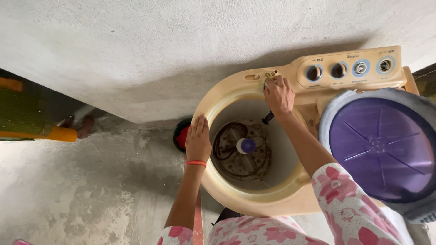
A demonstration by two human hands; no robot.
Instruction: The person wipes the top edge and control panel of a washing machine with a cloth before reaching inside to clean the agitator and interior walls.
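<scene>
A cream twin-tub washing machine [236, 193] stands against a grey wall, its round wash tub open. Inside the tub a dirty pulsator [240, 156] with a purple and white cap is visible. My left hand [198, 138] lies flat on the tub's left rim, fingers together, an orange band on the wrist. At the far rim my right hand [278, 94] presses a small yellowish cloth [269, 76] against the plastic, close to the control panel [349, 68] with its several round knobs.
A purple translucent lid [381, 145] covers the spin tub on the right. A red and dark object [181, 134] sits on the concrete floor left of the machine. Orange and green fabric [32, 113] lies at the far left.
</scene>
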